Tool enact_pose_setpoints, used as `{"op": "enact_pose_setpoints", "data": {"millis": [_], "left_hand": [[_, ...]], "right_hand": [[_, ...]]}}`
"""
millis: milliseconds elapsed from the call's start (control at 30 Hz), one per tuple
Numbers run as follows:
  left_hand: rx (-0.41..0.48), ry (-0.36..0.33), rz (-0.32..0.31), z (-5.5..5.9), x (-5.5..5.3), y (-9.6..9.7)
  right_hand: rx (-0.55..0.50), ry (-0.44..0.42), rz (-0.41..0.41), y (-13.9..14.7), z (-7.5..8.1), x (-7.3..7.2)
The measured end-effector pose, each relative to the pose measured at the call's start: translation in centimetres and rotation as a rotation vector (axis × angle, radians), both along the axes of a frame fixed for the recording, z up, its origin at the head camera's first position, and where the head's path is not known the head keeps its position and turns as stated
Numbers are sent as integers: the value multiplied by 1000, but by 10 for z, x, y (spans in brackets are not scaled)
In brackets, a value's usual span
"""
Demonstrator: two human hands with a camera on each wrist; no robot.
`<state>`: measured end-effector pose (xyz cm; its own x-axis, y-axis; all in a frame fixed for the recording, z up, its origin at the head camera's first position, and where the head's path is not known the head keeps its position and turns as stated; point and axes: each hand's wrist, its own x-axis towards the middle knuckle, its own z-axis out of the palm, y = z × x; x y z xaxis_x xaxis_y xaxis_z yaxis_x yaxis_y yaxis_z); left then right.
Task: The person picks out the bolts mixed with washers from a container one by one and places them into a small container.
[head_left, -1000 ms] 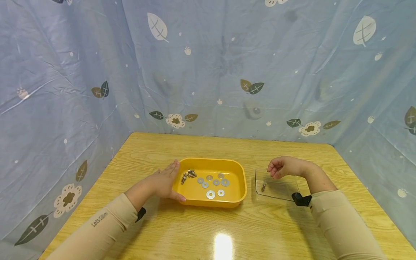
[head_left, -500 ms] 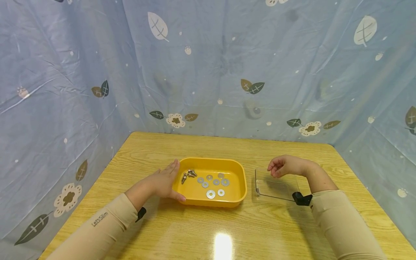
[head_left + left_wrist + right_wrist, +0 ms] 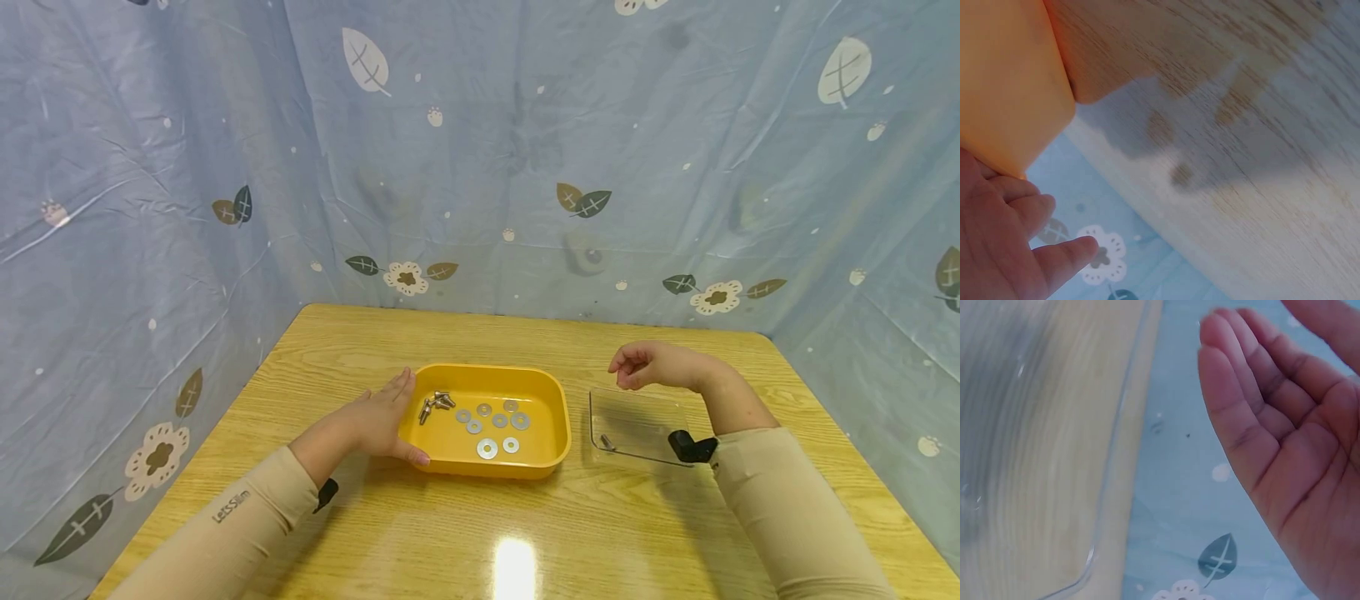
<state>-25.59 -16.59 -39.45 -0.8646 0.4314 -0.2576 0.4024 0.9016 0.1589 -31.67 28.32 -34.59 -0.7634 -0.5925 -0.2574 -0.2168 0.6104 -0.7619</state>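
My left hand (image 3: 382,421) rests on the left end of a yellow tray (image 3: 558,454), thumb at the front wall and straight fingers along the rim. In the left wrist view, the fingers touch the tray's orange-looking wall (image 3: 1010,81). Inside the tray, several silver screws (image 3: 437,403) lie at the left and several flat washers (image 3: 487,449) spread across the middle and right. My right hand (image 3: 660,367) hovers over the back of a clear plastic box (image 3: 637,456), its fingers loosely bent and holding nothing. One screw (image 3: 607,442) is at the box's front left corner.
The wooden table (image 3: 420,533) carries the tray and the box side by side with a narrow gap between them. A blue patterned curtain (image 3: 480,167) hangs behind the table and along both sides.
The loose screw has dropped and tumbled into the clear box's front left corner. My right hand has risen and shifted slightly left, away over the back edge. My left hand stays put.
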Motion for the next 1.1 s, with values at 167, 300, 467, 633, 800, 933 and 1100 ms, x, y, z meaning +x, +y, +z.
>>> {"op": "enact_pose_setpoints", "data": {"millis": [167,300,467,633,800,933,1100], "left_hand": [[-5,-1,1,-1,-1,0],[-6,3,2,0,-1,0],[-3,11,0,0,0,0],[-3,10,-3,1,0,0],[-2,7,-3,1,1,0],[-3,10,-6,1,1,0],[-3,9,-9,1,1,0]], "right_hand": [[2,75,-39,-11,11,-2],[7,129,-40,-23,16,-5],[-15,181,-25,-43,21,-8],[-27,235,-9,-66,24,-11],[-47,236,3,-91,28,-12],[-68,236,19,-110,28,-13],[-114,238,51,-133,24,-14]]}}
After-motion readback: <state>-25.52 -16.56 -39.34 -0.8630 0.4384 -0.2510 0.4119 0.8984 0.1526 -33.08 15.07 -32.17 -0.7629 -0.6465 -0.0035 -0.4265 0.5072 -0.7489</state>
